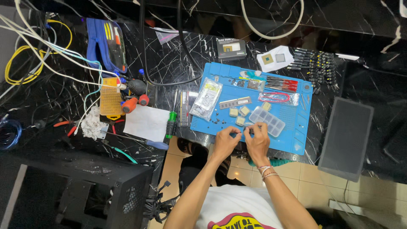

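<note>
My left hand (226, 140) and my right hand (257, 136) meet over the near edge of a blue work mat (299, 116). Their fingertips pinch together on something very small that I cannot make out. Just beyond my fingers lie three small beige square parts (238, 115) and a clear plastic compartment box (266, 121). A memory stick (235, 103) and a bagged part (206, 99) lie farther up the mat. My right wrist wears thin bracelets.
A green-handled screwdriver (170, 124), white paper (146, 123) and orange-handled tools (135, 102) lie left of the mat. Cables crowd the far left. A screwdriver bit set (316, 67) sits at the back right, a dark panel (345, 138) at right, a black computer case (80, 195) at lower left.
</note>
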